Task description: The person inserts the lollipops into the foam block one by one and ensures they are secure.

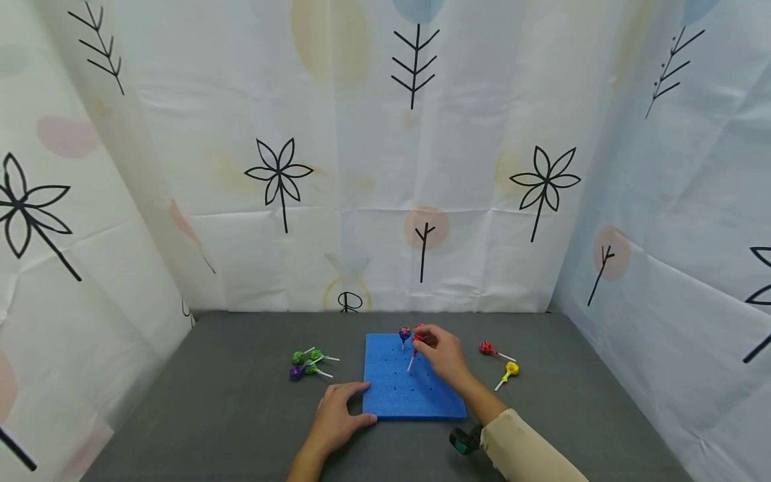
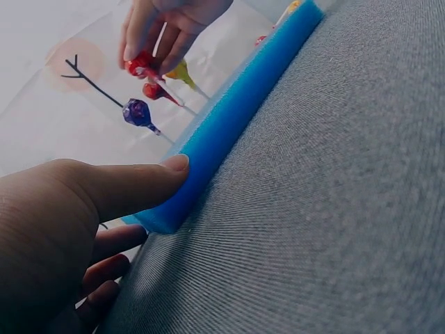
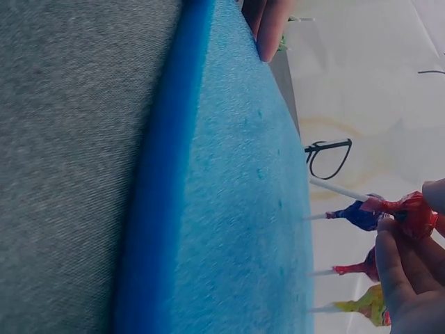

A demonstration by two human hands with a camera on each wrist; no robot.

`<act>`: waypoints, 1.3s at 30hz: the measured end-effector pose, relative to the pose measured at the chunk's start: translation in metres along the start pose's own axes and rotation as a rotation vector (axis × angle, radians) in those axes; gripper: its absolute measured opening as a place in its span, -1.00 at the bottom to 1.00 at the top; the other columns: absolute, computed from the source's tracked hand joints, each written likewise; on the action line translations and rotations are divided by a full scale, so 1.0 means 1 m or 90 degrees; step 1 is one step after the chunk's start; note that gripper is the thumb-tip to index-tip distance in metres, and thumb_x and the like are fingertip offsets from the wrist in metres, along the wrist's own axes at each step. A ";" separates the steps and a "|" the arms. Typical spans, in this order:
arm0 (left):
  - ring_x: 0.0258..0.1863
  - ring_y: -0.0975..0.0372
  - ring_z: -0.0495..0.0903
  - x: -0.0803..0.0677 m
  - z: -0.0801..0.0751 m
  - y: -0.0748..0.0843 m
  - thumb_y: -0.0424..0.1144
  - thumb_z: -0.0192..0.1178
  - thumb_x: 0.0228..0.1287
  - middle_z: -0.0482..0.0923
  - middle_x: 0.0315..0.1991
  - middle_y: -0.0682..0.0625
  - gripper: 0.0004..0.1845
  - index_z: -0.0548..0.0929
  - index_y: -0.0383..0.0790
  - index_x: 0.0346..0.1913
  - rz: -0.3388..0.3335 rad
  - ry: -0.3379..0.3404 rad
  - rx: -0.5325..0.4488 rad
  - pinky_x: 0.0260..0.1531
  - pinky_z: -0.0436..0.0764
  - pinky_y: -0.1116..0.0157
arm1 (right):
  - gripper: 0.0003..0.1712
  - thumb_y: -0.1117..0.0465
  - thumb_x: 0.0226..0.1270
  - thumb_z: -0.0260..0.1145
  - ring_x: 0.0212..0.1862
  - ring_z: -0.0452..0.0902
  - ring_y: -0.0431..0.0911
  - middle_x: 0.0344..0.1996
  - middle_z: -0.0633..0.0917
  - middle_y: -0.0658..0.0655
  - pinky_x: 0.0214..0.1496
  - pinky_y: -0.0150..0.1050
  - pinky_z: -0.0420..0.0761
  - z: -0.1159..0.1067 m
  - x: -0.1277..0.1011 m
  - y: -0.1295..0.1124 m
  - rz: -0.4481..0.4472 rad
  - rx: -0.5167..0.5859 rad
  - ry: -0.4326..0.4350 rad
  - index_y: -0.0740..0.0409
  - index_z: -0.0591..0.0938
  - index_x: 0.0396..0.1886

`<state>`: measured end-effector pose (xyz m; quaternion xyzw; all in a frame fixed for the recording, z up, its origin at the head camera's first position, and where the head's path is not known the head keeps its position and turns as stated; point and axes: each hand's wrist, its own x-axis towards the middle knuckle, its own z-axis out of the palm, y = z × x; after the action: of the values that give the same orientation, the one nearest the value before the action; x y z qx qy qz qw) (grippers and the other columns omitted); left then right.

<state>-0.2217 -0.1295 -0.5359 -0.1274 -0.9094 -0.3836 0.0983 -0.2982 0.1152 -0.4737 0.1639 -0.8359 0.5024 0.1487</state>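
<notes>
My left hand (image 1: 337,415) rests at the near left corner of a blue foam board (image 1: 415,405), its straight thumb (image 2: 149,182) on the front edge and its fingers by the left side. Over the board, my right hand (image 1: 444,351) pinches a red lollipop (image 3: 415,216) by its wrapped head, with the white stick pointing down toward the small holes. Behind it, a purple lollipop (image 2: 137,113), another red lollipop (image 2: 154,90) and a yellow lollipop (image 3: 368,305) stand upright in the board's far part.
Left of the board lie several green lollipops (image 1: 316,355) and a purple lollipop (image 1: 296,373) on the grey table (image 1: 241,402). A red lollipop (image 1: 486,347) and a yellow lollipop (image 1: 512,369) lie to its right. Patterned white cloth (image 1: 373,254) encloses the back and sides.
</notes>
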 end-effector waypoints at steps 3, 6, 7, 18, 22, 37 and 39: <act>0.06 0.00 0.42 0.000 0.000 0.000 0.04 0.52 -0.14 0.61 0.06 -0.06 -0.35 0.67 -0.11 0.10 0.003 0.002 0.003 0.03 0.36 -0.14 | -0.78 0.29 0.27 0.38 -0.17 0.64 -0.06 -0.22 0.72 0.06 -0.11 -0.12 0.63 0.002 0.003 -0.004 -0.013 -0.019 0.003 0.20 0.68 -0.09; 0.07 0.00 0.42 0.001 0.001 0.000 0.04 0.52 -0.13 0.61 0.06 -0.06 -0.35 0.67 -0.11 0.10 0.001 -0.001 0.004 0.03 0.36 -0.13 | -0.78 0.27 0.27 0.39 -0.17 0.63 -0.07 -0.23 0.72 0.03 -0.12 -0.10 0.62 0.005 0.007 -0.007 -0.017 -0.027 -0.002 0.16 0.69 -0.09; 0.06 0.00 0.42 0.000 0.001 0.000 0.04 0.52 -0.13 0.61 0.06 -0.06 -0.35 0.67 -0.11 0.10 0.002 -0.001 0.005 0.02 0.36 -0.13 | -0.78 0.27 0.27 0.38 -0.17 0.62 -0.06 -0.23 0.71 0.04 -0.13 -0.10 0.62 0.006 0.008 -0.008 -0.022 -0.029 -0.005 0.17 0.68 -0.09; 0.06 0.01 0.43 0.000 0.000 0.001 0.03 0.54 -0.15 0.61 0.05 -0.05 -0.35 0.68 -0.10 0.09 0.005 0.005 -0.002 0.01 0.37 -0.12 | -0.76 0.31 0.24 0.40 -0.29 0.62 -0.09 -0.29 0.70 0.05 -0.32 -0.23 0.59 0.018 0.018 -0.011 -0.057 -0.041 -0.001 0.20 0.67 -0.09; 0.05 0.01 0.43 0.001 0.000 0.002 0.04 0.53 -0.15 0.61 0.05 -0.05 -0.35 0.67 -0.10 0.10 0.004 0.003 -0.002 0.01 0.37 -0.12 | -0.75 0.30 0.25 0.40 -0.33 0.60 -0.11 -0.29 0.69 0.06 -0.34 -0.27 0.58 0.024 0.019 -0.008 -0.070 -0.056 -0.005 0.24 0.67 -0.07; 0.05 0.02 0.44 0.000 0.000 0.000 0.01 0.55 -0.16 0.62 0.03 -0.04 -0.36 0.68 -0.10 0.09 0.006 0.009 0.005 0.02 0.38 -0.12 | -0.74 0.27 0.28 0.38 -0.31 0.54 -0.15 -0.30 0.65 0.02 -0.24 -0.26 0.59 0.038 0.017 -0.001 -0.063 -0.080 0.006 0.22 0.66 -0.05; 0.05 0.02 0.44 0.000 0.000 0.000 0.02 0.54 -0.15 0.61 0.04 -0.04 -0.36 0.68 -0.10 0.09 0.007 0.008 0.006 0.02 0.37 -0.12 | -0.74 0.27 0.28 0.38 -0.30 0.55 -0.14 -0.30 0.65 0.03 -0.23 -0.26 0.60 0.040 0.017 0.001 -0.068 -0.076 0.015 0.23 0.66 -0.05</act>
<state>-0.2212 -0.1291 -0.5358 -0.1294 -0.9099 -0.3794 0.1065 -0.3169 0.0777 -0.4855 0.1929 -0.8528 0.4446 0.1946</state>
